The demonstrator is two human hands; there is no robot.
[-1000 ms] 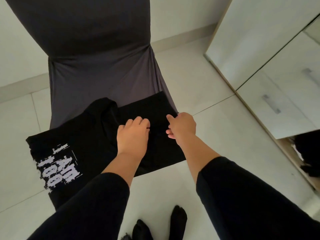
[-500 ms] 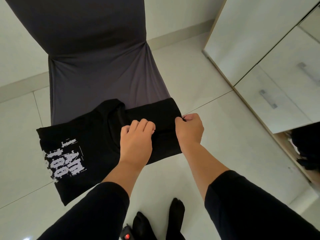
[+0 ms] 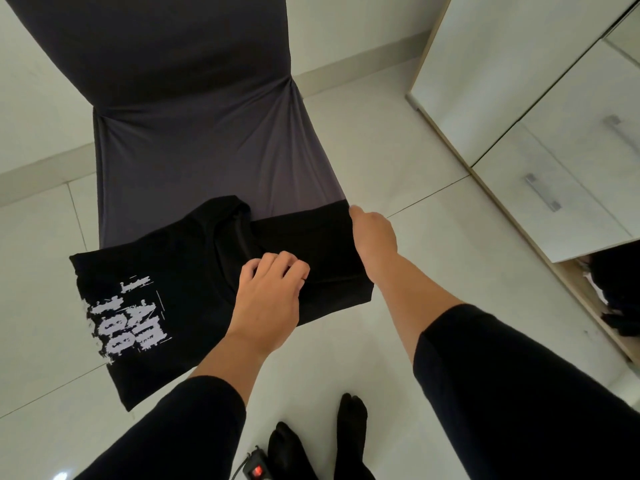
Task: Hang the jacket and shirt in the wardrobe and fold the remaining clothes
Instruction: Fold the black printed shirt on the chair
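Black T-shirt (image 3: 180,299) lies partly folded across the front edge of the chair seat (image 3: 207,168), which has a dark grey stretch cover. The shirt's left portion, with a white distressed print (image 3: 126,320), overhangs the seat's front-left corner above the floor. Its right portion is doubled over into a flat panel reaching the seat's front-right corner. Collar opening sits near the middle of the front edge.

Left hand (image 3: 266,299) is palm down on the shirt, fingers curled and bunching the fabric just right of the collar; a pinch on cloth, not a full fist. Right hand (image 3: 374,237) is at the right edge of the folded panel, thumb tip at its far corner. The fingers are tucked under or behind the fabric edge, so I cannot tell whether they clamp it or just rest against it. Both sleeves are black.

White tiled floor (image 3: 415,271) under everything. Two black-socked feet (image 3: 349,434) at bottom centre, with a power strip (image 3: 254,471) showing a lit red switch beside them.

White wardrobe (image 3: 536,116) to the right, upper doors closed, metal handles. At its lower right an open compartment (image 3: 616,289) holds dark clothing; individual items not distinguishable.
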